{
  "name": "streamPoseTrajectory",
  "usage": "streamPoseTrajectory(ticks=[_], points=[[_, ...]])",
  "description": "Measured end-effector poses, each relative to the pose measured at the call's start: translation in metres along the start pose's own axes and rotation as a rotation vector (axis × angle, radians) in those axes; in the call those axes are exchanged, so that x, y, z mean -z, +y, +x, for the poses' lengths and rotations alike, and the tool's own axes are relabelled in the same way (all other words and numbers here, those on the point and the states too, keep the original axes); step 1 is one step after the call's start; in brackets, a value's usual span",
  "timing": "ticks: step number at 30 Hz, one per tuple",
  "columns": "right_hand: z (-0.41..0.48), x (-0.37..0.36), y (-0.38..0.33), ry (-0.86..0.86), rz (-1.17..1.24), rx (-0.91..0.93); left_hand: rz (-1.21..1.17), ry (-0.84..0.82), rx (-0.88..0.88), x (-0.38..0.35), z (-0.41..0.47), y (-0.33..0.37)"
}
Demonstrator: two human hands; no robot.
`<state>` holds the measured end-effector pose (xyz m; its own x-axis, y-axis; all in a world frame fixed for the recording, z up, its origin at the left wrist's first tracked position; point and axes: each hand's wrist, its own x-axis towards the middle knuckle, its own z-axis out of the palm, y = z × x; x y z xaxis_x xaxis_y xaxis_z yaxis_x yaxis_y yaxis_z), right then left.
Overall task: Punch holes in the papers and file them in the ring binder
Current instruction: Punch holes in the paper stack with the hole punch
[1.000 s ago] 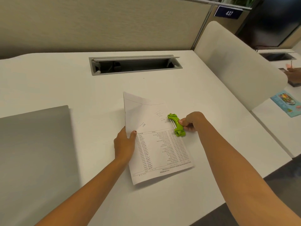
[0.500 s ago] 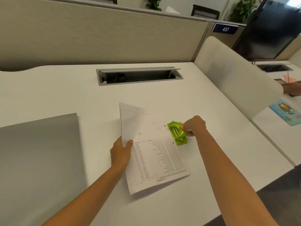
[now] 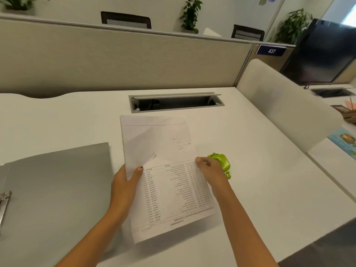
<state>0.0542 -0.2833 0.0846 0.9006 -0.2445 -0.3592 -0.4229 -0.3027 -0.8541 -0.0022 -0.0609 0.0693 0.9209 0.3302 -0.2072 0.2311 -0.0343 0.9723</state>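
- Plainly, the papers (image 3: pixel 167 151) are light, thin and floppy. They lie printed side up at the middle of the desk (image 3: pixel 260 180), and the far left part shows a diagonal fold or a lifted layer. How many sheets there are cannot be told.
- Such sheets probably slide easily on the smooth desk and buckle if pushed from one edge only. They are best held at two opposite edges, kept flat and squared.
- At 9 o'clock on the papers, the left hand (image 3: pixel 125 185) pinches the edge. Its thumb (image 3: pixel 139 169) lies on top, and the other fingers are hidden beneath.
- At 3 o'clock on the papers, the right hand (image 3: pixel 212 170) is curled over the near side of the green hole punch (image 3: pixel 221 162), and one fingertip touches the paper's edge. Whether that edge sits inside the punch slot cannot be seen.
- The punch looks small, rigid and light, so it likely needs firm downward pressure while the sheets are held steady.
- At 9 o'clock from the papers, the grey ring binder (image 3: pixel 57 189) lies open and flat.
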Motion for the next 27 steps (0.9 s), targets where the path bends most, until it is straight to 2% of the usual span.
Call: streamPoseTrajectory(ticks=[3, 7, 10, 12, 14, 15, 17, 20, 21, 23, 27], points=[[-0.010, -0.007, -0.006, -0.122, 0.025, 0.001, -0.038, -0.010, -0.015, 0.012, -0.001, 0.000], [-0.020, -0.010, -0.020, -0.082, -0.033, 0.179, -0.095, 0.018, -0.027, 0.022, -0.006, -0.003], [-0.028, -0.006, -0.038, 0.000, -0.209, 0.355, -0.104, 0.182, -0.087, 0.024, -0.011, 0.005], [-0.034, -0.002, -0.054, 0.029, -0.362, 0.458, -0.088, 0.319, -0.194, 0.024, -0.014, 0.018], [-0.039, -0.002, -0.069, 0.044, -0.474, 0.525, 0.032, 0.375, -0.421, 0.026, -0.013, 0.032], [-0.042, -0.002, -0.076, 0.056, -0.509, 0.558, 0.103, 0.352, -0.551, 0.027, -0.011, 0.041], [-0.050, -0.004, -0.091, 0.108, -0.607, 0.670, 0.252, 0.219, -0.787, 0.029, -0.009, 0.059], [-0.061, -0.006, -0.116, 0.140, -0.960, 0.895, 0.573, 0.101, -1.106, 0.022, -0.008, 0.087], [-0.064, -0.008, -0.123, 0.136, -1.048, 0.972, 0.664, 0.096, -1.152, 0.018, -0.008, 0.095], [-0.068, -0.010, -0.134, 0.138, -1.114, 1.187, 0.756, 0.104, -1.138, 0.010, -0.008, 0.108], [-0.067, -0.012, -0.142, 0.152, -1.069, 1.482, 0.897, 0.230, -1.100, 0.006, -0.004, 0.117]])
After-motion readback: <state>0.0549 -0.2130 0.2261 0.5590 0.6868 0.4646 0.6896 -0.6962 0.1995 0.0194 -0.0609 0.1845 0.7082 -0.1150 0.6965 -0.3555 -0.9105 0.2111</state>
